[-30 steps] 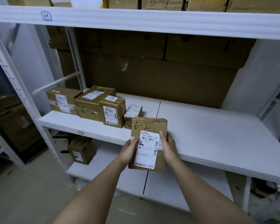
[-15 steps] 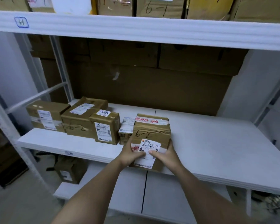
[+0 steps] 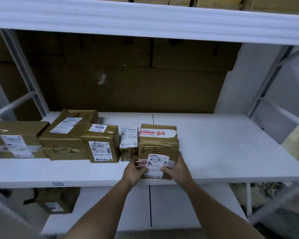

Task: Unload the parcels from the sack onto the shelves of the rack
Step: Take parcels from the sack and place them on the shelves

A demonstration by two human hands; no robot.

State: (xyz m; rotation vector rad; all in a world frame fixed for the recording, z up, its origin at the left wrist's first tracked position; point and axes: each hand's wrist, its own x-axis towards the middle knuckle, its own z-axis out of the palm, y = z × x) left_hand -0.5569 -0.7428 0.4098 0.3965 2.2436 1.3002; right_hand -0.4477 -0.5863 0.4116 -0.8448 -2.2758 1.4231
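Five cardboard parcels line the middle shelf [image 3: 223, 152], labels facing near so they read easily; a sixth sits on the lower shelf at left. The left hand [image 3: 133, 171] and right hand [image 3: 177, 167] grasp the rightmost parcel [image 3: 158, 144], marked 6-2, at its near corners, apparently squaring it against the small parcel [image 3: 129, 143] beside it.
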